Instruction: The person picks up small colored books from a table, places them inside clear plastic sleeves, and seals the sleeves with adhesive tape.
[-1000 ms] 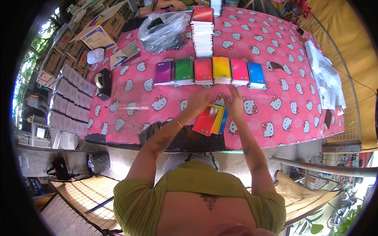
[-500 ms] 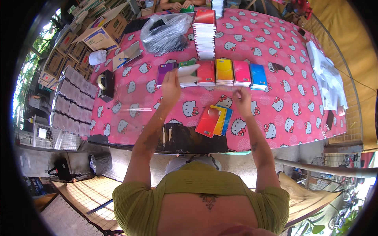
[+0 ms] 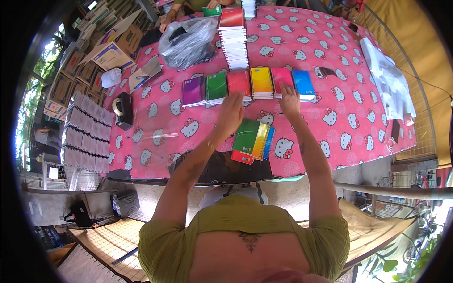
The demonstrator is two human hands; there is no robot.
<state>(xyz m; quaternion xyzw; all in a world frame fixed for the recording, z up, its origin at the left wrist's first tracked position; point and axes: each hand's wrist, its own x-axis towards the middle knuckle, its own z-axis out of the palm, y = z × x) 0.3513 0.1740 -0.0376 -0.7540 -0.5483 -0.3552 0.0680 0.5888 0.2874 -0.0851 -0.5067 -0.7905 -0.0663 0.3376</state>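
Six short stacks of spiral notebooks stand in a row: purple (image 3: pixel 192 89), green (image 3: pixel 216 87), red (image 3: pixel 238 81), yellow (image 3: pixel 261 80), pink (image 3: pixel 281 75) and blue (image 3: pixel 303 83). My left hand (image 3: pixel 230 112) reaches to the near edge of the red stack, fingers stretched out. My right hand (image 3: pixel 289 98) rests its spread fingers on the near part of the pink stack. Closer to me lies a loose fanned pile, with a green notebook (image 3: pixel 246 134) on top and yellow, blue and red ones showing beneath it.
Behind the row rises a tall notebook stack (image 3: pixel 233 45), beside a clear plastic bag (image 3: pixel 186 45). A tape dispenser (image 3: pixel 123 111) and rows of stacked notebooks (image 3: pixel 87 137) stand left. White plastic sheets (image 3: pixel 384 78) lie right. Across the table a person's hand holds a green notebook (image 3: pixel 212 11).
A green notebook now tops the loose pile. My left hand has come down from the green stack toward the red one; my right hand has moved up onto the pink stack.
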